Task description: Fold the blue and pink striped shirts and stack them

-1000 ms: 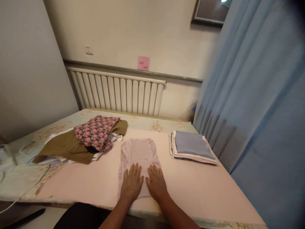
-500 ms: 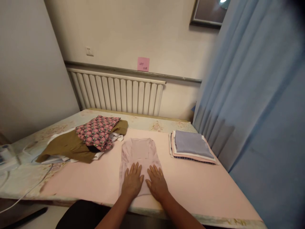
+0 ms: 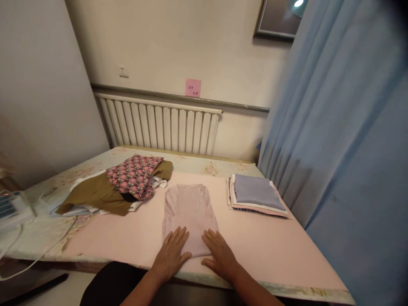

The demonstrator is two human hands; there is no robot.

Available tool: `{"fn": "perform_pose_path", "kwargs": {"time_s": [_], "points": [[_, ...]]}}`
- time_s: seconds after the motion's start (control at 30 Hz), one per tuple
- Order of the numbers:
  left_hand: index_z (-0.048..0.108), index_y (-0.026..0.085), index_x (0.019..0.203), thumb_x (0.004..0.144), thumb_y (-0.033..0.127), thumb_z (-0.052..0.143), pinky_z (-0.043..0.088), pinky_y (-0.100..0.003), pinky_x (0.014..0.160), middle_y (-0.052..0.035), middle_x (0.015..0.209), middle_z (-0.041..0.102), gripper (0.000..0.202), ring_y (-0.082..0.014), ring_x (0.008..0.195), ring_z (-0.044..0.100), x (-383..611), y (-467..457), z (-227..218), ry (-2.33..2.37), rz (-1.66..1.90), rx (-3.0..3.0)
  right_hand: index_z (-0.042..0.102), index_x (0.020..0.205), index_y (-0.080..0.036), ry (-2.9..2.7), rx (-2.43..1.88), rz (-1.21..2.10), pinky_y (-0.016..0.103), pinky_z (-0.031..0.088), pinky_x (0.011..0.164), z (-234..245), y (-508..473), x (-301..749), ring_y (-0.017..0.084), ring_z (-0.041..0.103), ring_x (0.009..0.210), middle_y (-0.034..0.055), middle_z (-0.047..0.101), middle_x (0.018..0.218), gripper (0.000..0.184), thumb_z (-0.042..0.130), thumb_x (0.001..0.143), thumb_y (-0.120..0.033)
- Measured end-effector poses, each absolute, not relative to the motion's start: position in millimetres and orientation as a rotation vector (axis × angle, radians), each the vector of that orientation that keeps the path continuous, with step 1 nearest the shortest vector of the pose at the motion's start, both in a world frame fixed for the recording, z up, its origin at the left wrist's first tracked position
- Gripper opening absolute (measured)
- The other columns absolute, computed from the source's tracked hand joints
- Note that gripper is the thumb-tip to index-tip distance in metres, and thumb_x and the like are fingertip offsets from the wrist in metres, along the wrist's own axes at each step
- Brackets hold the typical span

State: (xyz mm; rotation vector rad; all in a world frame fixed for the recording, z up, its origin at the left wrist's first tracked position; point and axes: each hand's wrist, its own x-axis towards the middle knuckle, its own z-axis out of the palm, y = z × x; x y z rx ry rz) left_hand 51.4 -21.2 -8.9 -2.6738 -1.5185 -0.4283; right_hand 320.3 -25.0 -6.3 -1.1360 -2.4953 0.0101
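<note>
A pale pink long-sleeved top (image 3: pixel 193 214), its sleeves folded in over the body, lies flat on the pink cloth (image 3: pixel 258 246) that covers the table. My left hand (image 3: pixel 172 253) rests on the near left corner of the top, fingers stretched out. Across from it, my right hand (image 3: pixel 219 255) lies flat over the near right corner, thumb apart from the fingers. Both palms face down and neither hand grips the fabric. The near corners of the garment are partly hidden under my hands.
To the left is a loose heap with a patterned pink garment (image 3: pixel 135 176) over an olive one (image 3: pixel 98 193). A stack of folded clothes (image 3: pixel 258 191) sits at right, beside a blue curtain (image 3: pixel 318 106). A white cable (image 3: pixel 41 259) trails off the left edge; a radiator (image 3: pixel 159 123) stands behind.
Both hands have slid toward me along the top and moved slightly apart, reaching its near edge. More of the top's middle now shows.
</note>
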Motion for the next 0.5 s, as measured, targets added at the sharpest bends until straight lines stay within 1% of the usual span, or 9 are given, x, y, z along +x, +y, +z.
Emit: {"fn": "perform_pose_path", "kwargs": {"time_s": [0.07,0.13,0.27,0.33,0.4,0.5], "points": [[0.027,0.027,0.148,0.089,0.054,0.045,0.026,-0.044,0.115,-0.0051,0.153,0.033,0.067,-0.0229,0.142,0.027,43,-28,-13,-1.427,-0.471,-2.692,0.039,0.143,-0.02,-2.457,-1.156,-0.018,0.045,0.029,0.114,-11,-26,323,0.022,0.035,0.137,0.0086,0.044,0.146,0.061,0.056,0.088,-0.042],[0.031,0.026,0.147,0.089,0.049,0.048,0.028,-0.044,0.115,-0.0063,0.152,0.036,0.065,-0.0231,0.141,0.03,36,-33,-18,-1.403,-0.51,-2.671,0.043,0.14,-0.021,-2.425,-1.18,-0.064,0.044,0.031,0.113,-15,-27,324,0.021,0.039,0.135,0.0085,0.048,0.143,0.053,0.054,0.09,-0.03],[0.046,0.022,0.138,0.09,0.033,0.048,0.034,-0.042,0.113,-0.0081,0.145,0.047,0.049,-0.0227,0.136,0.04,30,-38,-26,-1.464,-0.526,-2.594,0.049,0.136,-0.024,-2.429,-1.212,-0.134,0.042,0.034,0.11,-17,-26,324,0.02,0.044,0.131,0.0067,0.052,0.139,0.051,0.046,0.087,-0.011],[0.05,0.022,0.135,0.087,0.02,0.047,0.035,-0.04,0.113,-0.007,0.143,0.049,0.048,-0.0219,0.135,0.042,28,-40,-28,-1.501,-0.521,-2.559,0.053,0.133,-0.025,-2.432,-1.219,-0.138,0.041,0.035,0.109,-17,-25,324,0.02,0.047,0.129,0.0056,0.054,0.137,0.051,0.042,0.086,-0.006],[0.051,0.023,0.134,0.081,0.01,0.045,0.036,-0.039,0.113,-0.0051,0.143,0.049,0.055,-0.0206,0.134,0.042,26,-42,-29,-1.525,-0.532,-2.533,0.057,0.128,-0.025,-2.407,-1.225,-0.132,0.04,0.037,0.107,-16,-24,325,0.019,0.05,0.126,0.0047,0.057,0.134,0.05,0.039,0.086,-0.004],[0.052,0.023,0.133,0.074,0.002,0.042,0.037,-0.038,0.112,-0.0042,0.141,0.051,0.063,-0.0195,0.133,0.044,21,-41,-29,-1.504,-0.596,-2.509,0.062,0.12,-0.025,-2.34,-1.204,-0.121,0.038,0.04,0.104,-17,-19,327,0.018,0.053,0.122,0.0035,0.062,0.128,0.047,0.038,0.086,-0.004]]}}
